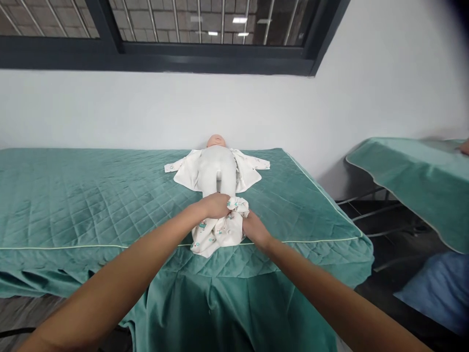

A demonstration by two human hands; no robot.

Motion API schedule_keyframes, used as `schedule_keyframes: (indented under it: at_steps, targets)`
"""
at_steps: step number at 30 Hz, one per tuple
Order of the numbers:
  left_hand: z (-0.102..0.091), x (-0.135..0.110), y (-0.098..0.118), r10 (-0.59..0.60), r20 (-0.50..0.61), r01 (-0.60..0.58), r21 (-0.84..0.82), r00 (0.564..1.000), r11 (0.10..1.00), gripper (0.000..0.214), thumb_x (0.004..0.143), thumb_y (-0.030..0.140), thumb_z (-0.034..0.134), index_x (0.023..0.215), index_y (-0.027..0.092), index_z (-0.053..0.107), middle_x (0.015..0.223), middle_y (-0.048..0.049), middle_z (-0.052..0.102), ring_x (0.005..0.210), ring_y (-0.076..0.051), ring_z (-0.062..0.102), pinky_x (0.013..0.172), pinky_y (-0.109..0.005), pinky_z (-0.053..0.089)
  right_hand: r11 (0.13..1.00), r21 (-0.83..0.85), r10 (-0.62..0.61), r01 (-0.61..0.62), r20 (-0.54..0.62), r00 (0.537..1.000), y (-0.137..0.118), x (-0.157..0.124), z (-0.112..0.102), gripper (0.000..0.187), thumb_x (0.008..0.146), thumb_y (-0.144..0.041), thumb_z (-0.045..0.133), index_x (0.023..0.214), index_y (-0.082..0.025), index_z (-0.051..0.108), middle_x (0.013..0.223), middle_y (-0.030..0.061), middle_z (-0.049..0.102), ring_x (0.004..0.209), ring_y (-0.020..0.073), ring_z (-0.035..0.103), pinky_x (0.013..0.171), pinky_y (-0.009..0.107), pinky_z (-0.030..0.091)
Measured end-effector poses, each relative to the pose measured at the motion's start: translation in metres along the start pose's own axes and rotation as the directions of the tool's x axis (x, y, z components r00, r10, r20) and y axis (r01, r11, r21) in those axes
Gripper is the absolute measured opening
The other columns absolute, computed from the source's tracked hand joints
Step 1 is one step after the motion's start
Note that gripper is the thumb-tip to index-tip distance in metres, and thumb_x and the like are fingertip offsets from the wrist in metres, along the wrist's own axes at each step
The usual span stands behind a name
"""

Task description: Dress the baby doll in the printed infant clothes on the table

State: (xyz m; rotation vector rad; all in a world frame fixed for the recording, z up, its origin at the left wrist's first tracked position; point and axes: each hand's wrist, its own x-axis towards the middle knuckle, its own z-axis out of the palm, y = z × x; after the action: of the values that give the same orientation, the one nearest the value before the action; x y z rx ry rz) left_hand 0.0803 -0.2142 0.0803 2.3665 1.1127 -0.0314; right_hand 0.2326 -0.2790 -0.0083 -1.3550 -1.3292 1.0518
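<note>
A baby doll [218, 164] lies on its back on the green quilted bed cover [146, 195], its head toward the wall. Spread open under it is a white patterned baby shirt [188, 176], sleeves out to both sides. At the doll's feet, my left hand [217, 206] is closed on bunched cloth of white printed baby trousers [220, 234] and hides the lower legs. My right hand [256, 230] grips the right side of the same trousers, its fingertips partly behind the cloth. The trousers' lower part hangs at the bed's front edge.
A white wall stands behind the bed, with a dark-framed barred window [216, 58] above. On the right, across a gap, is another green-covered bed [414, 171] with part of a person's hand [464, 146] at its edge. Blue cloth [439, 291] lies lower right.
</note>
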Motion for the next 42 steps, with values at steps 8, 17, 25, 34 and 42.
schedule_keyframes:
  at_steps: [8, 17, 25, 34, 42]
  targets:
    - [-0.019, -0.017, -0.020, 0.111, 0.082, -0.053, -0.517, 0.990, 0.854, 0.034, 0.082, 0.034, 0.065, 0.113, 0.020, 0.068, 0.121, -0.0035, 0.073, 0.113, -0.025, 0.065, 0.087, -0.027, 0.050, 0.986, 0.169, 0.001, 0.007, -0.046, 0.999, 0.012, 0.006, 0.001, 0.044, 0.083, -0.044, 0.063, 0.123, -0.026, 0.065, 0.124, 0.0038, 0.071, 0.122, 0.0257, 0.061, 0.108, 0.046, 0.044]
    - [-0.020, -0.005, -0.040, 0.063, -0.026, -0.050, -0.906, 0.998, 0.421, 0.050, 0.069, 0.035, 0.082, 0.113, 0.019, 0.065, 0.111, -0.0076, 0.070, 0.100, -0.024, 0.067, 0.083, -0.033, 0.051, 0.915, 0.404, 0.084, 0.011, -0.217, 0.973, 0.004, 0.043, 0.005, 0.034, 0.074, -0.040, 0.063, 0.104, -0.025, 0.061, 0.104, 0.0014, 0.073, 0.091, 0.0209, 0.067, 0.082, 0.034, 0.054]
    - [-0.028, 0.022, -0.053, -0.054, -0.398, -0.259, -0.687, 0.916, 0.679, 0.032, 0.074, 0.036, 0.071, 0.099, 0.017, 0.065, 0.099, -0.0016, 0.065, 0.091, -0.019, 0.060, 0.082, -0.029, 0.043, 0.970, 0.222, -0.052, 0.102, -0.223, 0.973, 0.007, 0.082, 0.001, 0.025, 0.079, -0.039, 0.056, 0.098, -0.025, 0.061, 0.102, 0.0011, 0.070, 0.095, 0.0208, 0.061, 0.085, 0.034, 0.052]
    - [-0.018, 0.038, -0.079, -0.232, -0.556, -0.266, -0.670, 0.798, 0.693, 0.031, 0.073, 0.035, 0.074, 0.096, 0.018, 0.064, 0.096, -0.0007, 0.064, 0.095, -0.019, 0.058, 0.087, -0.028, 0.042, 0.964, -0.078, -0.265, 0.254, -0.201, 0.943, 0.004, 0.120, -0.014, 0.007, 0.079, -0.029, 0.054, 0.082, -0.024, 0.060, 0.084, -0.0008, 0.065, 0.086, 0.0207, 0.055, 0.083, 0.032, 0.045]
    - [0.009, 0.029, -0.113, -0.247, -0.315, -0.314, -0.948, 0.916, 0.044, 0.039, 0.061, 0.029, 0.085, 0.093, 0.019, 0.063, 0.092, 0.0000, 0.065, 0.077, -0.014, 0.061, 0.071, -0.024, 0.048, 0.929, -0.201, -0.344, 0.310, -0.170, 0.923, 0.003, 0.111, -0.018, 0.023, 0.077, -0.017, 0.055, 0.099, -0.025, 0.056, 0.098, 0.0014, 0.061, 0.094, 0.0212, 0.056, 0.085, 0.033, 0.045]
